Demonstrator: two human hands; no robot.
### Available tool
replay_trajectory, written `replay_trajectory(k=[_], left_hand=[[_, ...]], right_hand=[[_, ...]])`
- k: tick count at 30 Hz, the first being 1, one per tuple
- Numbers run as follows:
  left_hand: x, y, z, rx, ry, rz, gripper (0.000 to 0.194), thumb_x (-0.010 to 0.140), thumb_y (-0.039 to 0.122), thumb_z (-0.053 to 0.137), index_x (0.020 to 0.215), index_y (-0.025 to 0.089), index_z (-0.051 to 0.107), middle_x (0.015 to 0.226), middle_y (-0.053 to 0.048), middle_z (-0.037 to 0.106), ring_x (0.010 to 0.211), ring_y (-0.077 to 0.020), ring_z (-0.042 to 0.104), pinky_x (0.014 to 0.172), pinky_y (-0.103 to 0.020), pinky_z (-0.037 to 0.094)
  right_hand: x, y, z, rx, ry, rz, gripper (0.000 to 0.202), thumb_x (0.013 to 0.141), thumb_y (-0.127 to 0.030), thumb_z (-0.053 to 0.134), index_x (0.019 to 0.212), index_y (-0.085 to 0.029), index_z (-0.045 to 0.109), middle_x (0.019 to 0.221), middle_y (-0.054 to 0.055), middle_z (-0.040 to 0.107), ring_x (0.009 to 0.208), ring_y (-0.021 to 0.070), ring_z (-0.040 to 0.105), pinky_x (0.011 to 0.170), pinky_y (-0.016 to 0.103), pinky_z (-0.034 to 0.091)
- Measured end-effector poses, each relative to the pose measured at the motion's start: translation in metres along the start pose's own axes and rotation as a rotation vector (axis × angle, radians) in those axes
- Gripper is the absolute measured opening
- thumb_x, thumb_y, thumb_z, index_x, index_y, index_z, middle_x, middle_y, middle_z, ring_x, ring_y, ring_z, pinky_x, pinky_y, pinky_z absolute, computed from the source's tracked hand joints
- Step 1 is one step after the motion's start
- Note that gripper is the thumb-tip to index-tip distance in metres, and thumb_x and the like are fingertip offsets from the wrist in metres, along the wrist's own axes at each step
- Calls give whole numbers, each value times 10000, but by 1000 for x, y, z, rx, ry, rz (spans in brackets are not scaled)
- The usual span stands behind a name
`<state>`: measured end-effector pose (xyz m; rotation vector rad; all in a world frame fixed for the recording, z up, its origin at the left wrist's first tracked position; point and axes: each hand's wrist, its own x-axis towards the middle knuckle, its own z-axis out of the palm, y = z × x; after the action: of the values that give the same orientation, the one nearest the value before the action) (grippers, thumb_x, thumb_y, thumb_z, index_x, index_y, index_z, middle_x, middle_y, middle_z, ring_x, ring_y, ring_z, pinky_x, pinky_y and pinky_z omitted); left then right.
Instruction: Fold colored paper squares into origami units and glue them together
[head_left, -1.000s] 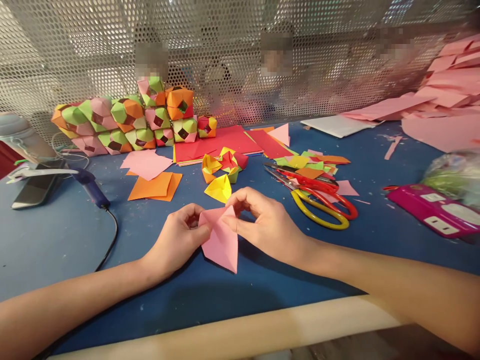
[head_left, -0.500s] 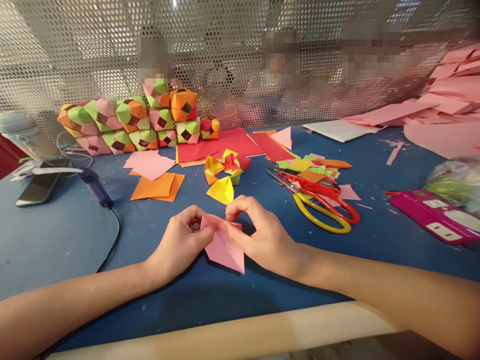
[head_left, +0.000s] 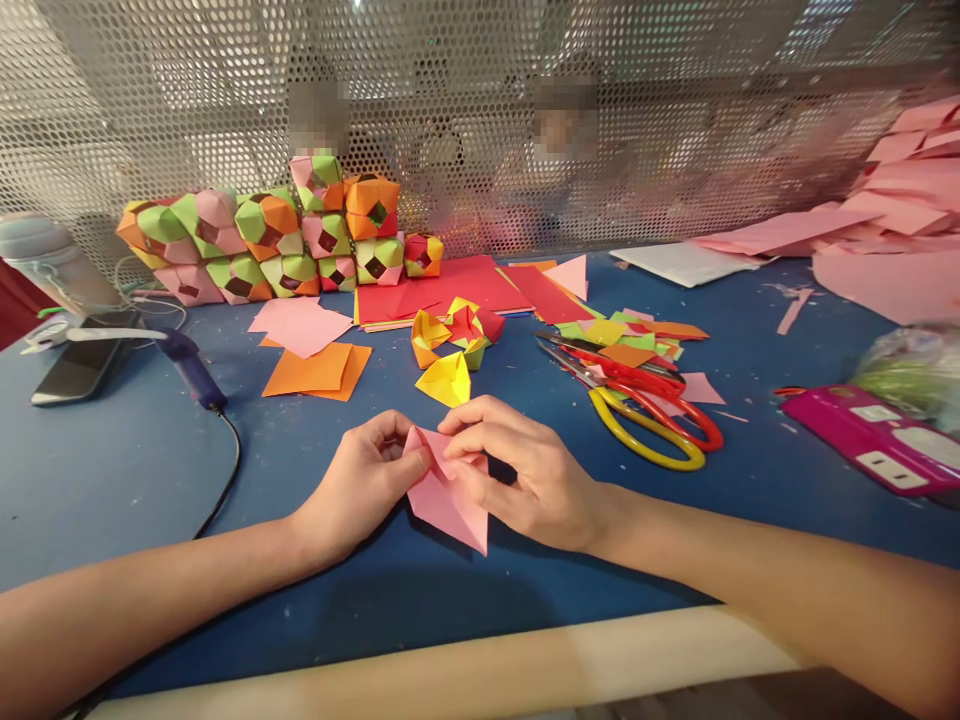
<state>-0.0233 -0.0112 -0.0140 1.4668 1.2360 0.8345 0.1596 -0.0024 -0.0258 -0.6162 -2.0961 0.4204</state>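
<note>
Blue-topped desk (head_left: 754, 475): stack of multicoloured folded-paper polyhedra (head_left: 255, 240) along the far side, yellow-handled metal scissors (head_left: 602, 412) on my right. My left fingers (head_left: 409, 469) pinch the folded pink paper sheet (head_left: 448, 510) by its upper left corner, just in front of me. My right fingers (head_left: 484, 439) lie on its upper right part; can't tell if they grip or only press. Small yellow folded-paper piece (head_left: 448, 380) sits just beyond. Step reads as mid-fold, upper edge. Next move calls for a steady left pinch and a crisp crease.
</note>
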Motion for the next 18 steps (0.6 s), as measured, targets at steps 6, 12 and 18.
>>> replay_trajectory(k=[6, 12, 18], left_hand=[[0, 2, 0, 3, -7, 6, 125, 776, 253, 568, 719, 162, 503, 636, 42, 491, 598, -84, 424, 513, -180, 342], [0, 1, 1, -26, -41, 23, 129, 784, 273, 580, 749, 156, 536, 673, 23, 530, 634, -95, 462, 548, -193, 379], [1, 1, 2, -61, -93, 42, 116, 764, 251, 611, 780, 153, 552, 674, 33, 508, 648, -92, 463, 584, -205, 392]], right_hand=[[1, -4, 2, 47, -33, 309, 168, 809, -188, 578, 974, -161, 559, 910, 43, 609, 842, 139, 576, 766, 258, 471], [5, -8, 0, 166, -100, 525, 94, 847, -248, 543, 856, -175, 601, 790, -5, 635, 710, 108, 564, 610, 212, 446], [5, -8, 1, 189, -66, 524, 89, 838, -182, 542, 847, -173, 630, 799, -6, 667, 727, 101, 596, 635, 203, 455]])
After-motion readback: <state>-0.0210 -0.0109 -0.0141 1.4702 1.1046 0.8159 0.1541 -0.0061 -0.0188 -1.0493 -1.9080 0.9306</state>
